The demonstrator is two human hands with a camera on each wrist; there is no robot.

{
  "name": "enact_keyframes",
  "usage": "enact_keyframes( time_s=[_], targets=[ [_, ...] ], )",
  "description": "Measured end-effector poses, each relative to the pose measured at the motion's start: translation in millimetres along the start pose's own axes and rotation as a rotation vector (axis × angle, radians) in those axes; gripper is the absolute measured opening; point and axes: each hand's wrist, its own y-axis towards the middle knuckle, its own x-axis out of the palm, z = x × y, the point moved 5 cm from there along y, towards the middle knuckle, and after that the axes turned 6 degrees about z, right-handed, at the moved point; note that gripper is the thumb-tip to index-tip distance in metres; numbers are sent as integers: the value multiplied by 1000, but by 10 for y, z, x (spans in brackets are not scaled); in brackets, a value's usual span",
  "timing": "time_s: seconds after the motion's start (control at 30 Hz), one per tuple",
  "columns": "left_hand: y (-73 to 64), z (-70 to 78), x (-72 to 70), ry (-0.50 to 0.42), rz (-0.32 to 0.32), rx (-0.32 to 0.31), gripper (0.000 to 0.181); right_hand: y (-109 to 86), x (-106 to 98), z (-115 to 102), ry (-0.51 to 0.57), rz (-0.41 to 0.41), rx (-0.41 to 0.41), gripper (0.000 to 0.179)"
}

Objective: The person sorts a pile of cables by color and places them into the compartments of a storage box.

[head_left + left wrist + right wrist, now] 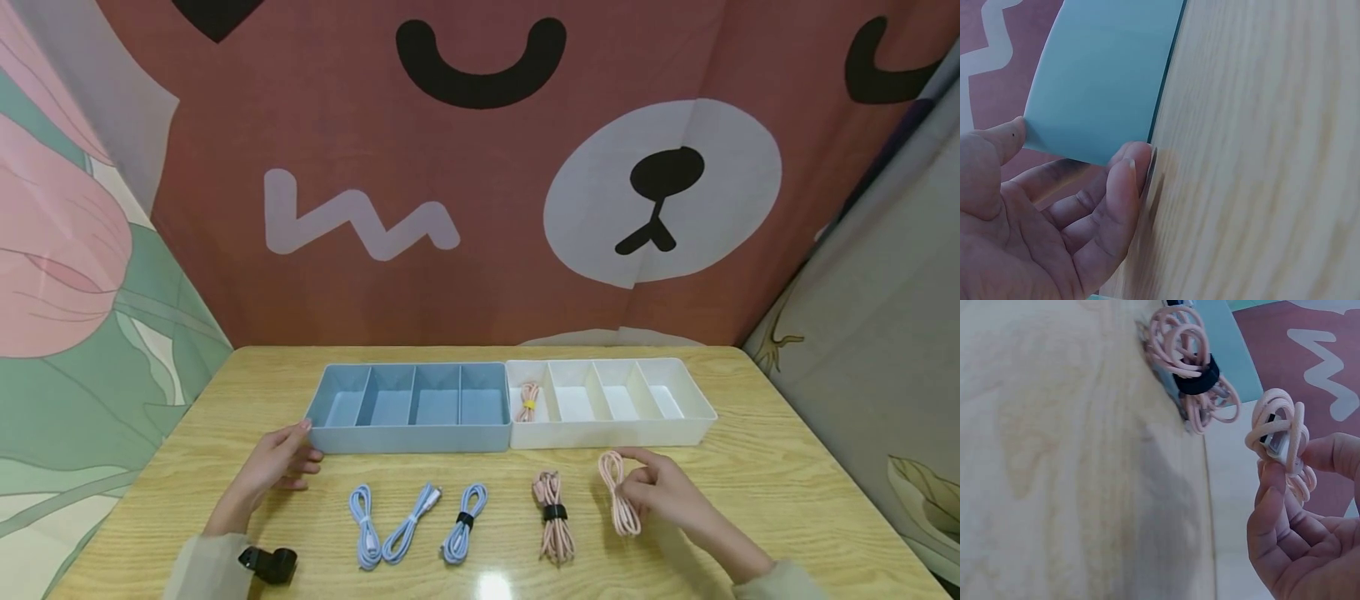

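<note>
A coiled pink cable [618,493] is pinched between the thumb and fingers of my right hand [660,492], held up in front of the white box [611,435]. In the right wrist view its USB plug [1277,442] shows among the loops. Left of it on the table lies another pink cable bundle [553,518] with a black strap. My left hand [273,458] rests at the left end of the blue box [408,440]. The left wrist view has its thumb at the box's rim and the loosely bent fingers [1124,187] by the lower corner.
Three coiled blue cables [365,529], [411,525], [464,523] lie on the wooden table [300,567] before the blue box. A pink cable with a yellow tie [528,402] sits in the white box's leftmost compartment. Printed curtains [480,292] hang behind and beside the table.
</note>
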Motion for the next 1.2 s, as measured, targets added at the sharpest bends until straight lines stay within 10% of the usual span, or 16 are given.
enact_keyframes(
  time_s=[1.2],
  targets=[
    [43,-15,-2,10,9,-16,71,492,-187,-280,180,116,120,59]
  ],
)
